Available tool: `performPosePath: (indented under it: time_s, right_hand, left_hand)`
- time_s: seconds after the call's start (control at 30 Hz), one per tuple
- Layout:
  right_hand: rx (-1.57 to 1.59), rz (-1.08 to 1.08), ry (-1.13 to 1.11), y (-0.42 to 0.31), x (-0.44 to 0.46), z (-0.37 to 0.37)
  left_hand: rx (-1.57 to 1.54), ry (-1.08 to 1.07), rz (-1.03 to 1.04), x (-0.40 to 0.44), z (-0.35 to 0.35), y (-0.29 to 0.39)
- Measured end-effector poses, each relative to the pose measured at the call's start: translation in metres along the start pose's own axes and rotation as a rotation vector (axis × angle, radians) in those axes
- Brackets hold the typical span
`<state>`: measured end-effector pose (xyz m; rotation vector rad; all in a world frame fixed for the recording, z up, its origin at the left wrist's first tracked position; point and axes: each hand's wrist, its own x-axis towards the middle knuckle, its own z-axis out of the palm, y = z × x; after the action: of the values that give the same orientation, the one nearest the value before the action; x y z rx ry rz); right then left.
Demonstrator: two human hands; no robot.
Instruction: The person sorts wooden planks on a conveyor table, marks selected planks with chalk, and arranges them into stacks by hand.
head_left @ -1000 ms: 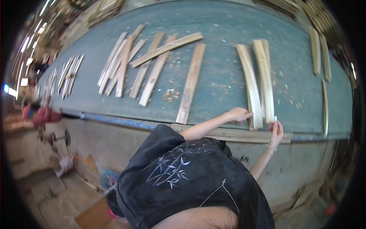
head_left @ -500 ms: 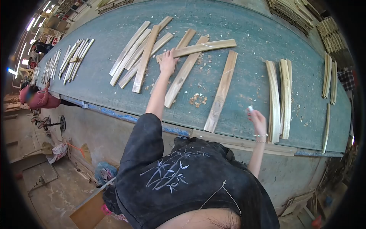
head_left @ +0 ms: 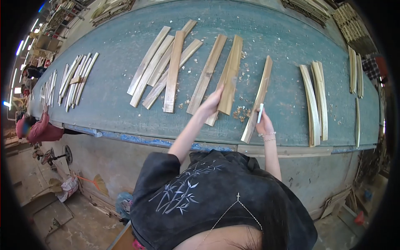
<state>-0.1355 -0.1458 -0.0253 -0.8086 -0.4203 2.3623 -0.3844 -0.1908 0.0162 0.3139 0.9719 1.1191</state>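
My left hand (head_left: 213, 102) grips the near part of a wooden slat (head_left: 233, 71), its thumb along the left edge. That slat partly covers another one beneath it. In my right hand (head_left: 265, 124) is a white stick (head_left: 261, 113) that looks like chalk. The same hand is at the right edge of a narrower-looking slat (head_left: 259, 98), which seems tipped partly onto its side. Whether the fingers also grip this slat is hidden. Just left of my left hand lies another flat slat (head_left: 207, 75).
Several overlapping slats (head_left: 171, 71) lie on the green table (head_left: 137, 121) to the left. Curved slats (head_left: 320, 100) lie to the right. Wood shavings (head_left: 241, 113) are scattered about. A person in a pink top (head_left: 39, 129) is at the table's far left.
The slat at my left hand has swung from lying crosswise to pointing away from me. My right hand has moved left to the neighbouring slat, which has tipped. The view has shifted slightly.
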Motion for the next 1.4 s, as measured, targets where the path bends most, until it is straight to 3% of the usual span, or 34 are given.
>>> performPosePath:
  time_s: [0.07, 0.1, 0.17, 0.2, 0.27, 0.4, 0.43, 0.5, 0.53, 0.57, 0.63, 0.67, 0.73, 0.77, 0.87, 1.0, 1.07, 1.13, 1.17, 1.23, 1.3, 1.37, 1.4]
  right_hand:
    - [0.071, -0.040, 0.074, 0.009, -0.003, 0.023]
    - [0.200, -0.057, -0.015, 0.012, -0.003, 0.029]
    - [0.367, -0.097, -0.062, 0.018, -0.007, 0.045]
    - [0.322, -0.121, -0.095, 0.024, -0.003, 0.032]
    - [0.182, -0.173, 0.142, 0.028, -0.005, 0.026]
    - [0.178, -0.125, 0.300, 0.014, -0.026, 0.058]
    - [0.180, -0.123, 0.298, 0.012, -0.025, 0.043]
    - [0.163, -0.083, -0.109, 0.014, -0.017, -0.003]
    - [0.173, -0.078, -0.112, 0.015, -0.016, -0.011]
    - [0.266, -0.058, -0.166, 0.016, -0.014, -0.019]
    - [0.363, -0.029, -0.229, 0.005, -0.015, -0.012]
    - [0.315, -0.066, -0.140, -0.003, -0.022, 0.000]
    - [0.271, -0.107, -0.061, -0.022, -0.034, 0.022]
    - [0.262, -0.156, 0.001, -0.031, -0.037, 0.028]
    - [0.227, -0.222, 0.069, -0.052, -0.040, 0.019]
    - [0.167, -0.325, 0.102, -0.076, -0.052, -0.003]
    - [0.128, -0.375, 0.234, -0.084, -0.058, -0.010]
    - [0.119, -0.372, 0.307, -0.086, -0.061, -0.017]
    - [0.134, -0.384, 0.283, -0.084, -0.062, -0.026]
    - [0.142, -0.385, 0.260, -0.083, -0.067, -0.029]
    - [0.126, -0.352, 0.395, -0.079, -0.068, -0.023]
    - [0.140, -0.328, 0.380, -0.074, -0.064, -0.034]
    - [0.151, -0.313, 0.366, -0.069, -0.064, -0.039]
  left_hand:
    - [-0.115, -0.099, 0.070, -0.016, 0.016, -0.013]
    - [-0.117, -0.109, 0.062, -0.024, 0.025, -0.018]
    - [0.136, 0.036, -0.142, -0.037, 0.043, -0.031]
    - [0.243, 0.023, -0.059, -0.040, 0.049, -0.046]
    - [0.466, -0.015, 0.030, -0.037, 0.048, -0.075]
    - [0.596, -0.055, -0.001, -0.044, 0.067, -0.082]
    - [0.680, -0.066, 0.119, -0.045, 0.074, -0.082]
    - [0.803, -0.042, 0.060, -0.045, 0.085, -0.076]
    - [0.922, -0.022, 0.001, -0.045, 0.088, -0.074]
    - [0.927, -0.013, -0.005, -0.041, 0.086, -0.080]
    - [0.809, -0.086, 0.257, -0.031, 0.079, -0.090]
    - [0.817, -0.077, 0.255, -0.027, 0.079, -0.089]
    - [0.421, -0.149, 0.149, -0.020, 0.085, -0.075]
    - [0.503, -0.130, 0.269, -0.012, 0.090, -0.067]
    - [0.567, -0.084, 0.297, 0.034, 0.098, -0.027]
    - [0.482, -0.215, 0.484, 0.139, 0.098, 0.043]
    - [0.418, -0.255, 0.383, 0.171, 0.109, 0.089]
    - [0.485, -0.047, 0.332, 0.232, 0.085, 0.102]
    - [0.473, -0.041, 0.325, 0.240, 0.075, 0.098]
    - [1.126, 0.324, -0.060, 0.249, 0.050, 0.089]
    - [1.338, 0.455, 0.229, 0.231, 0.024, 0.059]
    - [1.355, 0.668, 0.573, 0.167, 0.025, 0.037]
    - [1.365, 0.743, 0.539, 0.135, 0.024, 0.029]
